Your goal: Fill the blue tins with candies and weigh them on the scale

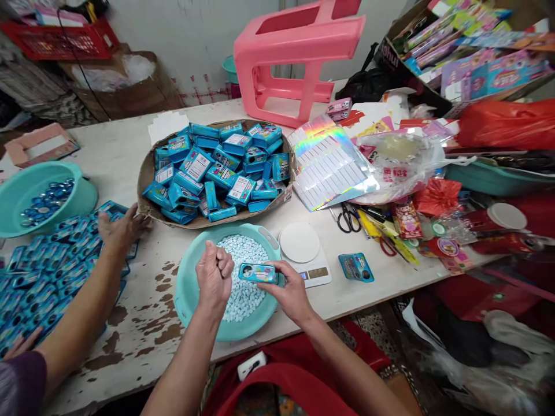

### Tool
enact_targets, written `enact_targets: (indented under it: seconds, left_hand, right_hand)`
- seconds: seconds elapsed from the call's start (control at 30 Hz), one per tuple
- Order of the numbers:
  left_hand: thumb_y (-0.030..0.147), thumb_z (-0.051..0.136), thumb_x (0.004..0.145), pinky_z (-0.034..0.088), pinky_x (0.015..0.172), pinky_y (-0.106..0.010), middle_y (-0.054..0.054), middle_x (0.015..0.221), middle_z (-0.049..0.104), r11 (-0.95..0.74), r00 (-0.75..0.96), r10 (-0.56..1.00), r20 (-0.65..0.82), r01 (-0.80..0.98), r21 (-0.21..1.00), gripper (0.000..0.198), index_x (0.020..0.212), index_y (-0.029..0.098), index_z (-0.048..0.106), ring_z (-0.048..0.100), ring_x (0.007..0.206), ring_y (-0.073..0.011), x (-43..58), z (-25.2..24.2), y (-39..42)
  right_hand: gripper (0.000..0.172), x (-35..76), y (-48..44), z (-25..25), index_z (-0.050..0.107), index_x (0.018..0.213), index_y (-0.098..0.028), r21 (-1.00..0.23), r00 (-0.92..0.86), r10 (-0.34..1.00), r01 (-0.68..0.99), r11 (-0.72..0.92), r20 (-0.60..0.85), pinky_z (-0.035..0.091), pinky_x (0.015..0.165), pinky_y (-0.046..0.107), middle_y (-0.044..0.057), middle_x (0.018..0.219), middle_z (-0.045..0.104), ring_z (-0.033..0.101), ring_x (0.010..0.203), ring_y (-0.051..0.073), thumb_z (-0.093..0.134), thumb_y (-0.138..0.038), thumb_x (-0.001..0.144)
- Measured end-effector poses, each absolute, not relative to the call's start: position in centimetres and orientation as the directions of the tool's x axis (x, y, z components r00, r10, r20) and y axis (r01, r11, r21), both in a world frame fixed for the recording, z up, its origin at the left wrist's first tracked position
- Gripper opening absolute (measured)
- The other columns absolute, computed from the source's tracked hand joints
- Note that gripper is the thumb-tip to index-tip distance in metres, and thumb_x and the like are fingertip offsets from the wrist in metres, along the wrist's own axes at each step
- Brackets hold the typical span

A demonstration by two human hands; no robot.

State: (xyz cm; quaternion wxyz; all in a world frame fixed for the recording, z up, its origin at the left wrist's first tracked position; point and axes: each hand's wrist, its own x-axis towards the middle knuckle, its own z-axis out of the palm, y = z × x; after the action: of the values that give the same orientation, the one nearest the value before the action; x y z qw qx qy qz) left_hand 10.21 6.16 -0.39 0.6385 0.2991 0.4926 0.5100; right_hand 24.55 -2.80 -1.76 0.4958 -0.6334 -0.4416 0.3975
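My right hand (pixel 289 289) grips a small blue box (pixel 258 273) sideways over a teal bowl (pixel 189 289) of pale blue and white candies (pixel 245 277). My left hand (pixel 214 276) is a closed fist just left of the box's end; what it holds, if anything, is hidden. Beyond the bowl a round cardboard tray (pixel 145 179) is heaped with several blue boxes (pixel 217 170). A white kitchen scale (pixel 303 254) stands right of the bowl, and one flat blue box (pixel 356 267) lies past it.
A co-worker's hand (pixel 119 228) rests on rows of blue boxes (pixel 47 268) at the left, near a teal bowl (pixel 43 193) of blue pieces. Holographic sheets (pixel 329 167), scissors (pixel 347 218), a pink stool (pixel 299 58) and packaged toys (pixel 472 52) crowd the back right.
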Motion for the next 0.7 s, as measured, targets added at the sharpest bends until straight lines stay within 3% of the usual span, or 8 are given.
enact_targets:
  seconds: [0.1,0.13,0.2,0.37,0.5,0.6,0.7]
  left_hand:
    - [0.051,0.056,0.077,0.04,0.053,-0.024,-0.002,0.062,0.054,0.212,0.131,0.959,-0.25,0.247,0.946,0.036,0.062,0.019,0.051,0.051,0.06,-0.0142,8.2,-2.6,6.6]
    - [0.049,0.058,0.075,0.043,0.06,-0.026,-0.004,0.072,0.06,0.125,0.18,0.959,-0.22,0.429,0.895,0.032,0.065,0.019,0.056,0.056,0.071,-0.018,7.7,-3.2,7.0]
    - [0.045,0.057,0.077,0.045,0.071,-0.03,-0.005,0.087,0.065,-0.041,0.228,0.965,-0.13,0.622,0.782,0.025,0.077,0.021,0.062,0.058,0.086,-0.022,7.4,-3.8,8.4]
    - [0.033,0.048,0.084,0.044,0.081,-0.032,-0.006,0.101,0.063,-0.333,0.305,0.94,0.151,0.727,0.601,0.024,0.101,0.021,0.06,0.059,0.093,-0.0212,12.5,-3.4,15.7]
    - [0.019,0.054,0.076,0.04,0.091,-0.039,-0.011,0.121,0.055,-0.519,0.534,0.84,0.094,0.741,0.427,0.043,0.12,0.018,0.053,0.05,0.111,-0.0282,18.9,-4.8,21.8]
    - [0.019,0.057,0.074,0.038,0.094,-0.042,-0.013,0.121,0.054,-0.562,0.573,0.812,0.106,0.722,0.404,0.047,0.121,0.016,0.052,0.048,0.112,-0.03,21.9,-6.4,23.6]
    - [0.025,0.053,0.08,0.037,0.094,-0.042,-0.012,0.115,0.057,-0.574,0.48,0.819,0.314,0.684,0.45,0.035,0.114,0.017,0.055,0.049,0.111,-0.0275,21.5,-7.2,22.1]
  right_hand:
    - [0.038,27.3,-3.7,-1.5,0.061,0.099,-0.021,-0.991,0.365,0.924,0.022,-0.133,-0.116,0.05,0.079,0.033,0.003,0.094,0.064,0.061,0.087,0.02,0.077,-0.029,0.066]
    - [0.038,28.4,-3.9,-1.7,0.06,0.1,-0.021,-0.992,0.408,0.905,-0.007,-0.13,-0.121,0.05,0.077,0.033,0.003,0.093,0.064,0.061,0.085,0.02,0.076,-0.029,0.067]
    - [0.039,30.9,-4.0,-2.6,0.057,0.101,-0.021,-0.993,0.523,0.845,-0.009,-0.121,-0.108,0.05,0.077,0.034,0.003,0.092,0.063,0.061,0.083,0.019,0.075,-0.03,0.068]
    - [0.039,35.5,-1.5,-7.0,0.057,0.097,-0.018,-0.984,0.63,0.774,0.094,-0.154,-0.061,0.049,0.08,0.037,0.004,0.09,0.062,0.059,0.084,0.019,0.073,-0.036,0.067]
    - [0.039,36.5,0.2,-9.5,0.057,0.098,-0.018,-0.969,0.628,0.778,0.175,-0.177,-0.029,0.049,0.083,0.038,0.004,0.092,0.063,0.06,0.089,0.021,0.072,-0.037,0.068]
    - [0.049,36.5,-0.8,-9.2,0.053,0.114,-0.019,-0.921,0.616,0.783,0.351,-0.171,0.089,0.045,0.093,0.041,0.008,0.111,0.059,0.055,0.106,0.023,0.071,-0.034,0.07]
    - [0.049,37.2,-3.6,-7.2,0.047,0.123,-0.022,-0.815,0.56,0.789,0.563,-0.139,0.252,0.042,0.098,0.044,0.01,0.121,0.054,0.049,0.116,0.023,0.065,-0.029,0.078]
